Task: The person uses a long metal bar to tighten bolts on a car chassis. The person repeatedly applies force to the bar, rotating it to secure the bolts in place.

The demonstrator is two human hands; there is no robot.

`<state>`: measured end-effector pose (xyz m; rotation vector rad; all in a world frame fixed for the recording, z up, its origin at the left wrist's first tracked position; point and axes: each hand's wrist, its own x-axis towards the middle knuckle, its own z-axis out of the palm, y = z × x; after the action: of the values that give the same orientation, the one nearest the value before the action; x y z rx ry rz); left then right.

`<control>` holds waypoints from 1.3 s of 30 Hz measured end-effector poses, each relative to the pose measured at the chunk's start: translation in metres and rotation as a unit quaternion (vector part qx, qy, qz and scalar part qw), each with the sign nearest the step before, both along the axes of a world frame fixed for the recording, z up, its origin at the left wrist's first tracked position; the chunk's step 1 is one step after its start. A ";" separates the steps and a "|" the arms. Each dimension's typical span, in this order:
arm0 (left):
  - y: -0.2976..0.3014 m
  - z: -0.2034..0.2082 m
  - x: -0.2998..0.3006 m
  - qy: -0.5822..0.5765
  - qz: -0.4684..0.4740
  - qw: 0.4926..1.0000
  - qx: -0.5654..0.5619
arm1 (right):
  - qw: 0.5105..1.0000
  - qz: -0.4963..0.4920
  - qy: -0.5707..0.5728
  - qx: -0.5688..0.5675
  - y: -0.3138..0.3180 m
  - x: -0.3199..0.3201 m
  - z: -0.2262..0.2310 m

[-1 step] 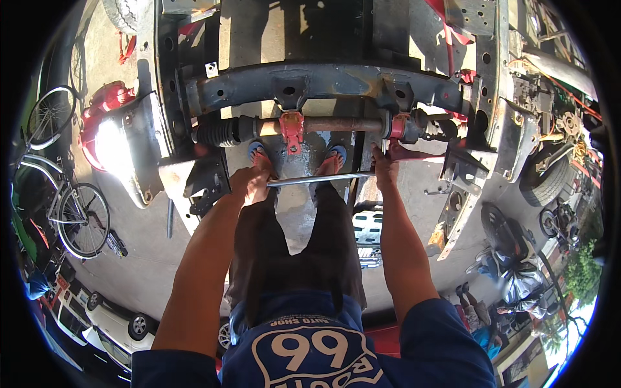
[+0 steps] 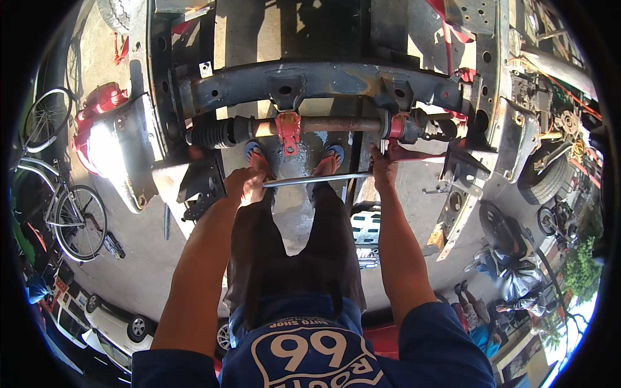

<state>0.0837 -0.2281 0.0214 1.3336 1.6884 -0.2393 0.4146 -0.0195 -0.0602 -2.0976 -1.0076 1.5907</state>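
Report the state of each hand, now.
Left hand: closed around the left end of a long straight silver metal bar.
Right hand: closed at the bar's right end; finger contact partly hidden.

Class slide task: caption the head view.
Left hand grips a chrome bar, right hand at its other end, near a steering rack.

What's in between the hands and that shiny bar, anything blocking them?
Nothing visible is. The left hand is wrapped around one end of the silver bar, and the right hand is right at the other end, though its exact grip is hard to see.
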 end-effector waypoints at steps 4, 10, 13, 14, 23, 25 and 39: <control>-0.004 -0.048 -0.001 -0.015 -0.018 1.000 0.001 | 0.989 0.058 -0.055 0.123 -0.004 -0.003 0.003; -0.021 -0.131 0.007 -0.071 -0.012 0.994 0.082 | 0.982 0.098 -0.100 0.130 -0.011 0.011 -0.006; -0.027 -0.170 0.017 -0.086 -0.015 0.978 0.190 | 0.946 0.151 -0.181 0.224 -0.011 0.016 -0.017; -0.026 -0.186 0.021 -0.094 0.001 0.977 0.193 | 0.930 0.167 -0.211 0.250 -0.012 0.016 -0.019; -0.017 -0.293 0.063 -0.166 0.025 0.917 0.362 | 0.863 0.226 -0.365 0.265 -0.019 -0.004 0.001; -0.001 -0.314 0.081 -0.196 0.047 0.912 0.357 | 0.857 0.210 -0.384 0.273 -0.022 -0.009 0.002; -0.016 -0.229 0.074 -0.017 0.077 0.997 0.016 | 0.901 0.231 -0.296 0.215 -0.012 -0.014 0.031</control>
<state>0.1574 -0.2440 -0.2073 1.2160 1.7621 -0.0996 0.4010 -0.0319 -0.0296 -2.1398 -1.9706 0.7390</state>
